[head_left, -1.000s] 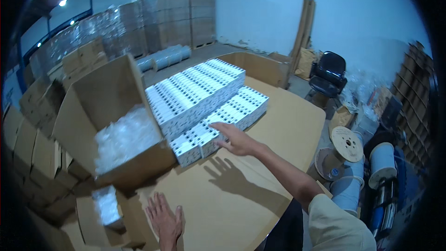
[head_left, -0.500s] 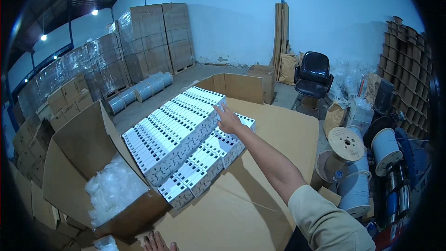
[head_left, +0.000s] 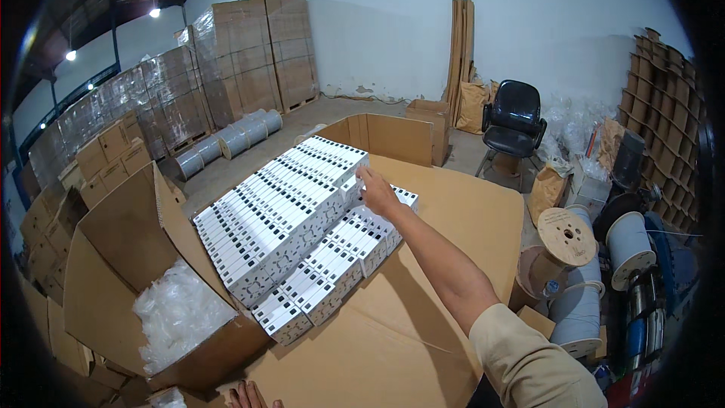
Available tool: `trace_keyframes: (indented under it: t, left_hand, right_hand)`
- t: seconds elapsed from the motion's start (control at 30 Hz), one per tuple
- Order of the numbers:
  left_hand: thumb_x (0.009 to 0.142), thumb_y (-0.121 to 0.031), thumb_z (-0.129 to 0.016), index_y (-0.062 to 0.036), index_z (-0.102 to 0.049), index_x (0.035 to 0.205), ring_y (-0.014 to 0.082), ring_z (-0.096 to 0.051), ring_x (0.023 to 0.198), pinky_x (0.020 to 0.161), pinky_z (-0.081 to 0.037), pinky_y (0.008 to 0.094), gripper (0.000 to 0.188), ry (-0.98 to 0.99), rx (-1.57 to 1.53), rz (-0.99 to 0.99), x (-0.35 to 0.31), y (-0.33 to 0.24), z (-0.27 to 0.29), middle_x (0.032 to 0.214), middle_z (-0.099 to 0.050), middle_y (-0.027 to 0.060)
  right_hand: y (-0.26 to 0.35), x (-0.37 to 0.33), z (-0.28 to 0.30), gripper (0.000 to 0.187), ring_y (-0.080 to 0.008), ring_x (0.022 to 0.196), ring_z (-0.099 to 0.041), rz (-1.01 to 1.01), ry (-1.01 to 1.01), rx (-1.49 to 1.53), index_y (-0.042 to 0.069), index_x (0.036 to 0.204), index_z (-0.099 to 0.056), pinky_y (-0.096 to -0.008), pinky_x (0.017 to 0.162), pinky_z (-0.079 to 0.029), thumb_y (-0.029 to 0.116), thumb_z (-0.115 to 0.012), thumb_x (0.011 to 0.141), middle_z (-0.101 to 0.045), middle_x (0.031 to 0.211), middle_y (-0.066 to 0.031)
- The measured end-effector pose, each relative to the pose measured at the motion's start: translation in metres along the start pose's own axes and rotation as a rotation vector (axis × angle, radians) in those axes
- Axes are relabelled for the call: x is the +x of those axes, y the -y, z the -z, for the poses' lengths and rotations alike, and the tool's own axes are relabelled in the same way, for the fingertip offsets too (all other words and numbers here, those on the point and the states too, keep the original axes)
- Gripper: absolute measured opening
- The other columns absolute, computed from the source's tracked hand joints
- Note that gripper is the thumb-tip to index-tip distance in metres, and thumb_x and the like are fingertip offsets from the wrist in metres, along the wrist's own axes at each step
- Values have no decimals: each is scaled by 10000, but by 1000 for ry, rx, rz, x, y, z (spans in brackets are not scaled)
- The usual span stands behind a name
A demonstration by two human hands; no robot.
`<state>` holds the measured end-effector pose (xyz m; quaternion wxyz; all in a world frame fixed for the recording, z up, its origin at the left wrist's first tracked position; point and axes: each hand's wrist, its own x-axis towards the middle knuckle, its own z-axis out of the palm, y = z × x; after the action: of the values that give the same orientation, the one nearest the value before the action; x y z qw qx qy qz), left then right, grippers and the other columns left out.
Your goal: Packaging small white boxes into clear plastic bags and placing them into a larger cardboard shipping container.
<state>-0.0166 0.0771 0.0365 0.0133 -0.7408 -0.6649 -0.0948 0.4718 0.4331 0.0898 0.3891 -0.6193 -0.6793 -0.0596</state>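
Slim white boxes with dark square marks stand in a tight upper block (head_left: 279, 204) on a cardboard-covered table (head_left: 445, 257). A lower row of the same boxes (head_left: 332, 272) runs along its near side. At the far right end of the upper block, my right hand (head_left: 377, 191) has its fingers curled against a small white box (head_left: 350, 193), which juts out a little; its fingertips are partly hidden. By the bottom edge my left hand (head_left: 253, 395) shows only its fingers, apart and holding nothing, beside the carton.
Left of the boxes is an open carton (head_left: 121, 238) holding crumpled clear plastic (head_left: 177, 313). An upright cardboard flap (head_left: 385, 136) borders the far side. Beyond are a black chair (head_left: 513, 121) and wrapped pallets (head_left: 242, 53). Cable spools (head_left: 563, 238) crowd the right.
My right hand has curled its fingers at the block's end, and a small box now juts out there. The view has shifted slightly. My left hand has dropped lower in the picture.
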Motion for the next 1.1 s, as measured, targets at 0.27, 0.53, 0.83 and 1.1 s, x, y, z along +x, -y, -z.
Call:
trace_keyframes:
  t: [0.27, 0.53, 0.83, 1.1]
  left_hand:
    - [1029, -424, -500, -67, -384, 1549, 455, -334, 1446, 1189, -250, 574, 642, -10, -45, 6, 0, -4, 0, 1580, -386, 206]
    - [1034, -434, -489, -56, -375, 1553, 465, -331, 1445, 1192, -250, 572, 652, -11, -41, 11, -3, 4, -6, 1580, -384, 213]
    - [959, -377, -596, -20, -396, 1520, 435, -217, 1513, 1232, -125, 575, 694, 37, -277, 81, -3, 14, -23, 1610, -332, 192]
    - [937, -282, -671, -59, -514, 1431, 417, -310, 1480, 1217, -207, 563, 564, -18, -434, 64, -13, 27, -12, 1557, -424, 177]
  right_hand:
    - [-24, -4, 2, 333, -397, 1166, -602, 154, -97, -4, 101, 1170, -594, -485, 963, -511, -4, -658, 861, -620, 1254, -155]
    - [14, -24, 35, 280, -355, 1108, -635, 21, 3, -81, 182, 1136, -628, -473, 902, -537, 91, -685, 878, -612, 1189, -101]
    - [74, -74, 77, 262, -364, 1019, -655, 62, -18, -6, 161, 1159, -634, -463, 855, -525, 96, -677, 909, -602, 1160, -116]
    - [192, -149, 68, 267, -283, 827, -681, 177, 51, 239, 81, 1135, -646, -366, 669, -574, -17, -689, 890, -595, 1117, -125]
